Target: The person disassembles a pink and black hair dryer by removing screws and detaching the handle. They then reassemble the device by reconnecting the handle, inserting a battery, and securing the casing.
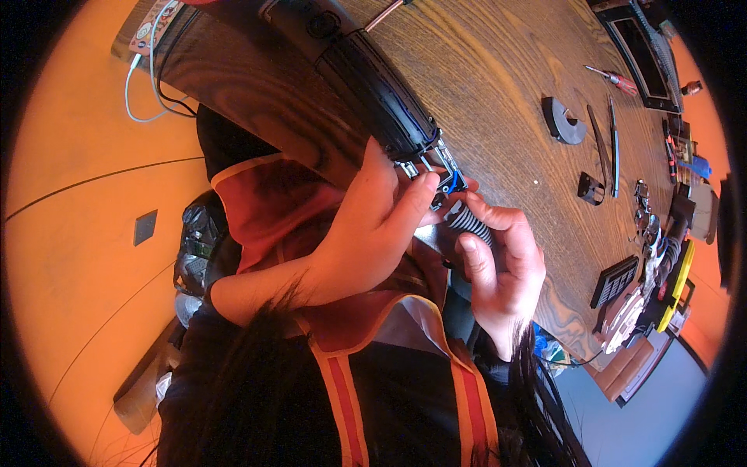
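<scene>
A long black cylindrical appliance [373,97] lies slantwise across the near edge of the table, its lower end uncovered to show metal parts and a blue wire [454,180]. My left hand [362,222] is closed around this end, the thumb pressed on the bared parts. Close beside it, my right hand [506,268] grips a black ribbed cable sleeve [469,221] between thumb and fingers, and a fingertip touches the bared end. Fingers partly hide where sleeve and appliance meet, so I cannot tell whether they are joined.
On the wooden table [498,86] to the right lie a black curved part [563,123], a red-handled screwdriver [620,82], a thin blue tool [615,156], a small black part [591,188] and a black slotted piece [615,282]. A power strip [148,29] with cables sits far left.
</scene>
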A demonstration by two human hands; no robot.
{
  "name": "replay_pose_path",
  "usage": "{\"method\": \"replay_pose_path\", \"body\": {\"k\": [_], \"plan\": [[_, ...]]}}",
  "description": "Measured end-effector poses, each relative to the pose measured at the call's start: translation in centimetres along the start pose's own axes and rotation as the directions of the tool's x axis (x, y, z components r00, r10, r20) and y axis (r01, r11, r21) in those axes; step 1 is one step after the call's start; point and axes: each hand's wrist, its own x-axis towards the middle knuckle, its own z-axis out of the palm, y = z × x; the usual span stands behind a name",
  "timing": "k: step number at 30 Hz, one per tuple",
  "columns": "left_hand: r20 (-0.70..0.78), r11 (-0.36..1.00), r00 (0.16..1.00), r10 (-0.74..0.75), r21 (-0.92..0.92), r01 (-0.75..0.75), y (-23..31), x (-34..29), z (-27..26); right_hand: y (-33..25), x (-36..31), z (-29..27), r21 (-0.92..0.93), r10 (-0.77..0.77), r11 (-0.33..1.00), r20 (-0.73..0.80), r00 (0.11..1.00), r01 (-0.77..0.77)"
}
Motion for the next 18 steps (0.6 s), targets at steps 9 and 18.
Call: {"method": "replay_pose_path", "body": {"k": [9,18], "plan": [[-0.045,0.999,0.999,0.028,0.017,-0.027,-0.5,0.2,0.0,0.2,0.1,0.3,-0.025,-0.064,0.998,-0.015,0.998,0.063],[-0.01,0.985,0.998,0.055,0.163,-0.053,-0.1,0.1,-0.2,0.7,-0.3,1.4,0.332,0.084,0.942,-0.115,0.99,-0.042]]}}
